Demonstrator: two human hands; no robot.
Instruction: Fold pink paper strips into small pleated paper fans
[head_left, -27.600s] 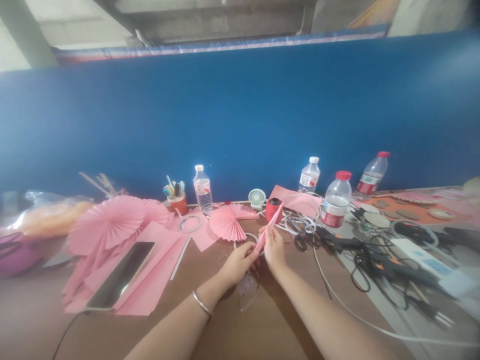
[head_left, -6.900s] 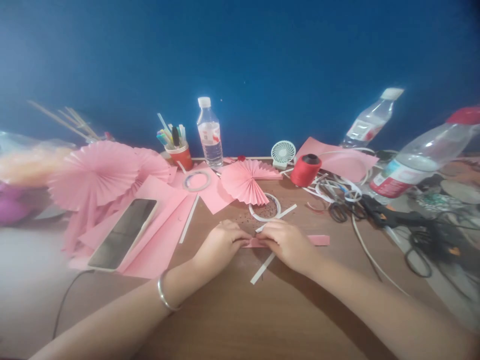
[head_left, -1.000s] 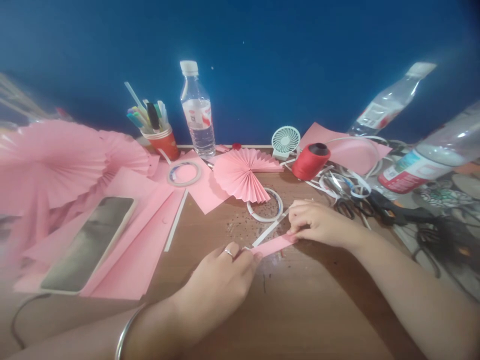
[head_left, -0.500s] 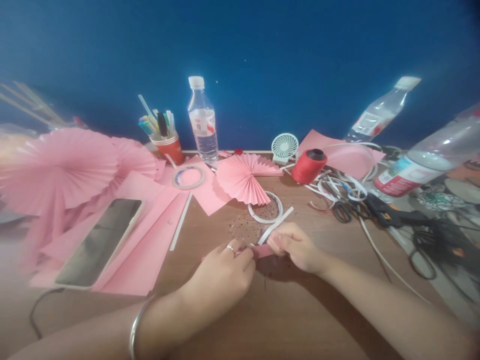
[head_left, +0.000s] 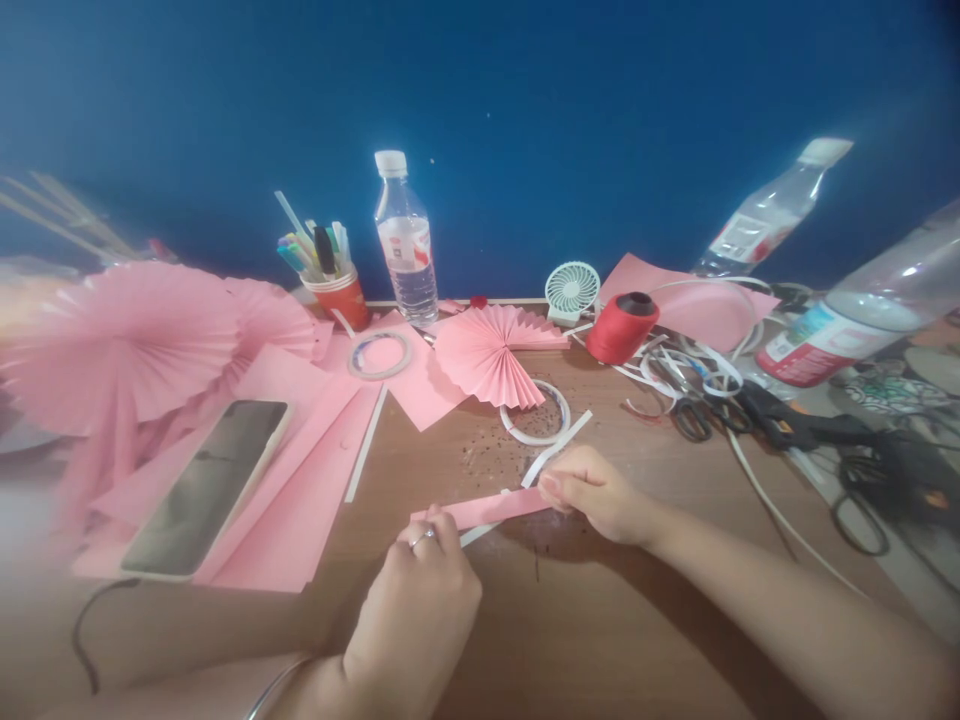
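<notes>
A narrow folded strip of pink paper [head_left: 495,508] stretches between my two hands, just above the table. My left hand [head_left: 424,600], with a ring on one finger, pinches its left end. The fingers of my right hand [head_left: 596,492] are closed on its right end. A white strip [head_left: 555,448] lies behind my right hand, and another white strip [head_left: 480,534] shows partly under the pink paper. Beyond my hands, a pleated pink paper fan [head_left: 499,360] overlaps a roll of white tape [head_left: 536,435].
At left, a phone [head_left: 206,490] rests on pink sheets [head_left: 322,500] beside pleated pink fans [head_left: 127,350]. Behind stand a cup of pens [head_left: 337,298] and a water bottle [head_left: 409,250]. To the right are a red thread spool [head_left: 621,330], scissors [head_left: 691,420], a glue gun [head_left: 787,425] and bottles [head_left: 832,345].
My left hand has slid left and toward me along the pink strip, so more of it shows between my hands. My right hand has stayed nearly in place.
</notes>
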